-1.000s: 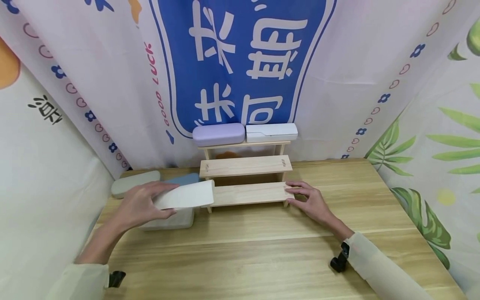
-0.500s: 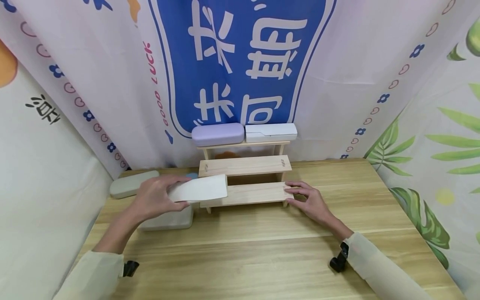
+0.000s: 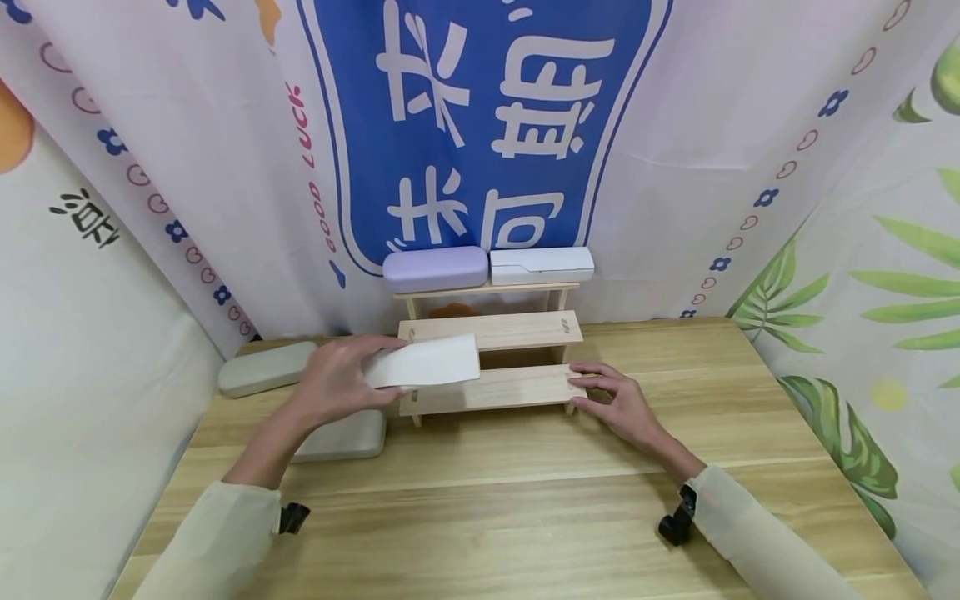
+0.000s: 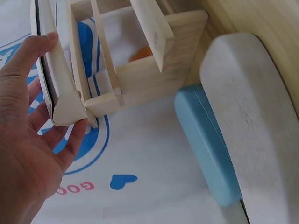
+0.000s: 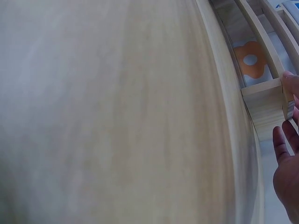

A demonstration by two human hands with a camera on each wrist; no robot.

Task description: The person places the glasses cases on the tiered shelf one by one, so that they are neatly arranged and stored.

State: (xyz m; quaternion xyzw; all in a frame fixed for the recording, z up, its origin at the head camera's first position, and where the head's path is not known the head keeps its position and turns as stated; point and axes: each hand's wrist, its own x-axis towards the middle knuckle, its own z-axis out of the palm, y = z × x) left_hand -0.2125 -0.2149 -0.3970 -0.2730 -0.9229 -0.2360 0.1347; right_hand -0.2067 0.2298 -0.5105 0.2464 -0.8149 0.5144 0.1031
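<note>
My left hand (image 3: 335,379) grips a white eyeglass case (image 3: 431,361) by its left end, thumb on one side and fingers on the other. The case overlaps the lower two steps of a three-step wooden rack (image 3: 510,386) in the head view. In the left wrist view the same case (image 4: 63,88) shows a folded, pointed end. At the rack's right, my right hand (image 3: 617,404) pinches the end of the lowest board. On the top step stand a lilac eyeglass case (image 3: 435,268) and a white hard case (image 3: 542,265).
Left of the rack, a grey-green case (image 3: 268,369) lies at the back of the wooden table (image 3: 510,517). A light grey case (image 3: 345,435) lies nearer the front. The left wrist view shows a blue case (image 4: 208,144) beside it. A printed curtain (image 3: 675,192) hangs behind.
My left hand has carried the white eyeglass case right and slightly back, from beside the rack to over its lower steps. My right hand has stayed at the rack's end.
</note>
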